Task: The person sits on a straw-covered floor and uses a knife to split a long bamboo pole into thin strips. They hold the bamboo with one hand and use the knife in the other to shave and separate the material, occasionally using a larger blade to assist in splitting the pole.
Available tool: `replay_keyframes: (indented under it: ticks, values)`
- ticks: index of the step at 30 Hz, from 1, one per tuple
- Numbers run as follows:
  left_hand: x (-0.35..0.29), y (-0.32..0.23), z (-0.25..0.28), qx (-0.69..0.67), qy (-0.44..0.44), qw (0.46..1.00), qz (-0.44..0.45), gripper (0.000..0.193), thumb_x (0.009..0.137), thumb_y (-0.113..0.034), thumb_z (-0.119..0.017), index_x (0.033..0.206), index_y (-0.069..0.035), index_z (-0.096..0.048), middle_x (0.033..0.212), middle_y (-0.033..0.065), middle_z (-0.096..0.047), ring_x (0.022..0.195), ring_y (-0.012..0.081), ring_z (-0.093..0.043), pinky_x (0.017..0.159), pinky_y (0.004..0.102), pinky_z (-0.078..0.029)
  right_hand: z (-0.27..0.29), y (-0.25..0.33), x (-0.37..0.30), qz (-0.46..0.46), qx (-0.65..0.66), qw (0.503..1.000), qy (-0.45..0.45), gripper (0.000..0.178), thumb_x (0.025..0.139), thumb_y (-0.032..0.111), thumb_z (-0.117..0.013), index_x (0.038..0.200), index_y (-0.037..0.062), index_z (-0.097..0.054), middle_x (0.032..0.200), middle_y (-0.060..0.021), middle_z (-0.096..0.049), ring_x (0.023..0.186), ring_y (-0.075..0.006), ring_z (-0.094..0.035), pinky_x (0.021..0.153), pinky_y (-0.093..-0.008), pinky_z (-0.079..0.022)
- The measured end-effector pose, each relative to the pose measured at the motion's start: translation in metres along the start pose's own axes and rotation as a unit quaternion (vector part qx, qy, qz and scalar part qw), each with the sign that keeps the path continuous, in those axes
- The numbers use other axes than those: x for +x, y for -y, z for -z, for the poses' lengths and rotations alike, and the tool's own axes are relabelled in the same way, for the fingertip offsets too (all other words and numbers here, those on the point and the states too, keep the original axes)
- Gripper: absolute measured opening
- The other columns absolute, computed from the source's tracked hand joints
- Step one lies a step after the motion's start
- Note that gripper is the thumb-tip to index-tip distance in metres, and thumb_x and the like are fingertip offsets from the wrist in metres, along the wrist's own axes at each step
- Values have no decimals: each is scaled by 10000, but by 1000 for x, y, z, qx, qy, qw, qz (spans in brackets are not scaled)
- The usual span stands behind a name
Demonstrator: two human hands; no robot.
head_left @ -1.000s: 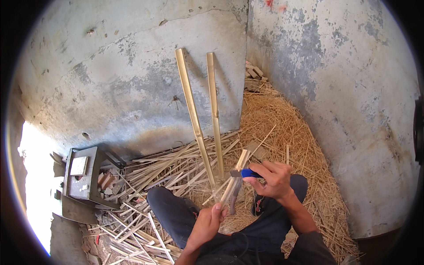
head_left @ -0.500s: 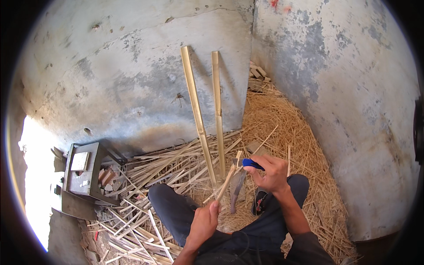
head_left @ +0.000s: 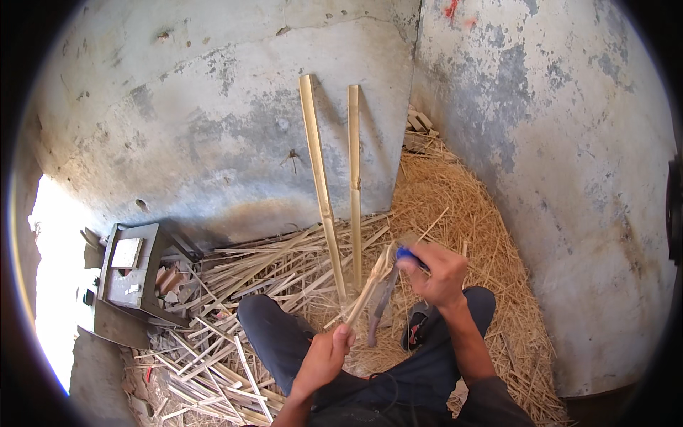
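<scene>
My left hand (head_left: 327, 356) is closed around the near end of a split bamboo strip (head_left: 364, 300), which slants up and away to the right. In my right hand (head_left: 440, 274) is a blue-handled knife (head_left: 407, 255), held by the far end of the strip. Motion smears the knife and that end, and its blade cannot be made out now. The strip's far end looks split or frayed. Below the knife, between my legs, lies a long tool with a brown handle (head_left: 373, 333); its upper part is partly hidden.
Two long bamboo slats (head_left: 319, 185) lean on the far wall. Cut strips (head_left: 217, 377) lie heaped at left, and straw-like shavings (head_left: 445, 192) cover the floor at right. A metal-framed stand (head_left: 146, 260) stands far left. My crossed legs (head_left: 274, 341) flank the work.
The knife has shifted a little to the right along with my right hand, whose wrist has turned. My left hand keeps its hold on the bamboo strip, and the whole view has tilted slightly.
</scene>
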State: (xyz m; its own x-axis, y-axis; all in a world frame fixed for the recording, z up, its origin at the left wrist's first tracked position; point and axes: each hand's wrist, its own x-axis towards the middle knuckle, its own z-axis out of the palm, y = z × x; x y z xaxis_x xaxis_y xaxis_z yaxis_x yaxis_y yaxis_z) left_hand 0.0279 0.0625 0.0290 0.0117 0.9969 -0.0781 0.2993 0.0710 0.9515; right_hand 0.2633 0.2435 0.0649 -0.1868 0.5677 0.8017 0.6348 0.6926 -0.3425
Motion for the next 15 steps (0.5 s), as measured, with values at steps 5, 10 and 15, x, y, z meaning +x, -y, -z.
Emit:
replay_keyframes:
  ticks: [5,10,15]
  values:
    - [-23,25,20,-183,127,963,149,612,1211,-474,-302,966,-15,-623,682,-31,-457,576,84,-414,547,275,-373,46,-76,47,-235,73,967,-66,377,1078,408,-660,1099,54,-786,758,-2,-626,637,-111,-517,586,-323,-387]
    - [-1,12,31,-228,125,959,114,675,1211,-508,-255,1038,26,-629,686,-38,-430,573,68,-379,535,244,-345,37,-52,27,-245,238,931,130,387,1055,397,-714,1210,47,-769,759,69,-550,684,-62,-438,623,-280,-348]
    - [22,0,11,-261,158,946,107,688,1205,-522,-252,1042,43,-608,664,-28,-420,539,75,-393,510,249,-343,18,2,16,-245,376,878,167,378,998,291,-807,1300,66,-775,783,90,-566,688,-24,-465,613,-244,-346]
